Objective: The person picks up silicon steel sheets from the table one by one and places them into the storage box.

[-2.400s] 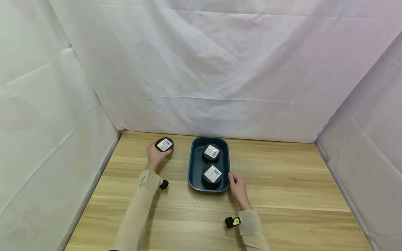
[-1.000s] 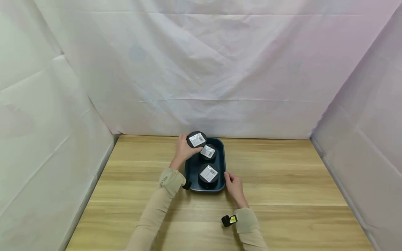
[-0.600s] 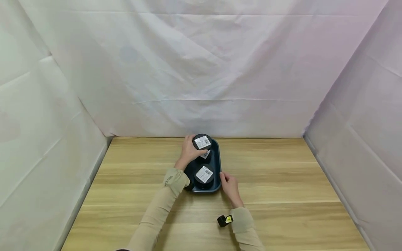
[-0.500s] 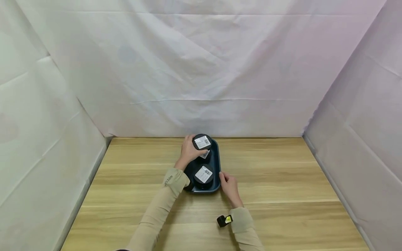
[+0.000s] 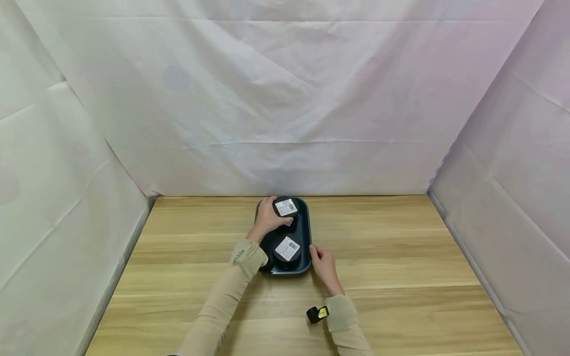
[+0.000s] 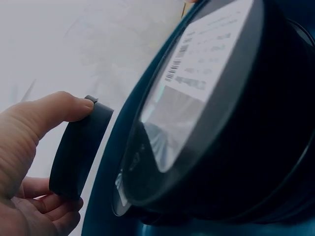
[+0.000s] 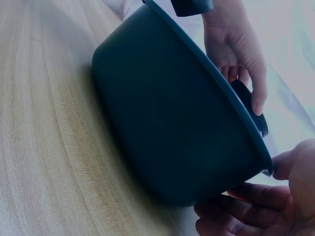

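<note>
My left hand grips a short, round black cylinder with a white barcode label on its top. In the left wrist view, thumb and fingers hold the cylinder by opposite sides. It is over the far end of a dark teal plastic tub, covering most of a similar labelled cylinder there; whether they touch is unclear. Nearer me in the tub sits another black cylinder, large in the left wrist view. My right hand pinches the tub's near right rim, its thumb on the edge and fingers beneath.
The tub stands on a wood-grain table close to its back edge. White cloth hangs behind the table and along both sides. A small black camera is worn at the right wrist.
The left hand has carried the cylinder from the table left of the tub to above the tub's far end, then lowered it slightly. The right hand has stayed at the rim.
</note>
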{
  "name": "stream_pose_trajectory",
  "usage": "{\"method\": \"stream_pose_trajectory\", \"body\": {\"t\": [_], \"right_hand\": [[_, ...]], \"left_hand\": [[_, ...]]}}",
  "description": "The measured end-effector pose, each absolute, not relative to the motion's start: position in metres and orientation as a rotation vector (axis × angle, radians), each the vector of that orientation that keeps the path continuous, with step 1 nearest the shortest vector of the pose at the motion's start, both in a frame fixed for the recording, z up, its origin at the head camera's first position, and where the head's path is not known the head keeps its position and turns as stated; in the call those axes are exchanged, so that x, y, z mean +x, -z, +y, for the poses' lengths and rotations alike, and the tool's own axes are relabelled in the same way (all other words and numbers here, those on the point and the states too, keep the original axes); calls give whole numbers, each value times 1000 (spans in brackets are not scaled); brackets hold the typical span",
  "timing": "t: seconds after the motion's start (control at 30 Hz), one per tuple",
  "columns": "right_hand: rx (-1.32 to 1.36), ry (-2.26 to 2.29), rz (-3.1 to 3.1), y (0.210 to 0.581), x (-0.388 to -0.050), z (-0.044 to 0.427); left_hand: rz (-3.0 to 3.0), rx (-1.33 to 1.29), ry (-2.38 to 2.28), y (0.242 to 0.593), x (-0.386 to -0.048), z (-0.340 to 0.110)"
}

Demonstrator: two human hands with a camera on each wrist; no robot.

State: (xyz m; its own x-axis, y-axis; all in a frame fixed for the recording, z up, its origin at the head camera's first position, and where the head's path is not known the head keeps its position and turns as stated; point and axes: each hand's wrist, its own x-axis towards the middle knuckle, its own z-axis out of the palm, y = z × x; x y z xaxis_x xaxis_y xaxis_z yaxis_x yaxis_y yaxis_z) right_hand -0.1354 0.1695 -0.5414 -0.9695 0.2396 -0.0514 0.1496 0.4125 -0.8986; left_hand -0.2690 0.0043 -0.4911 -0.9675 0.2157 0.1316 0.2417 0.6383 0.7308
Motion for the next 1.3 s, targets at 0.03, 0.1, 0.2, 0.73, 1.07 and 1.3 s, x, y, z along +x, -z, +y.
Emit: {"method": "stream_pose_trajectory", "body": {"t": [0.03, 0.1, 0.2, 0.73, 1.07, 1.3], "right_hand": [[-357, -1624, -2564, 542, -135, 169], [-359, -1623, -2558, 543, -135, 169], [-359, -1620, -2555, 544, -136, 169], [-336, -1629, -2562, 544, -139, 169], [-282, -1598, -2556, 547, -143, 168], [-410, -1651, -2473, 543, -145, 182]], "left_hand": [[-2828, -391, 1263, 492, -269, 4], [-2850, -386, 1262, 495, -269, 4], [-2879, -374, 1268, 498, -270, 3], [-2938, -393, 1296, 510, -274, -2], [-3014, -388, 1272, 510, -272, -8], [-2613, -424, 1547, 529, -275, -14]]}}
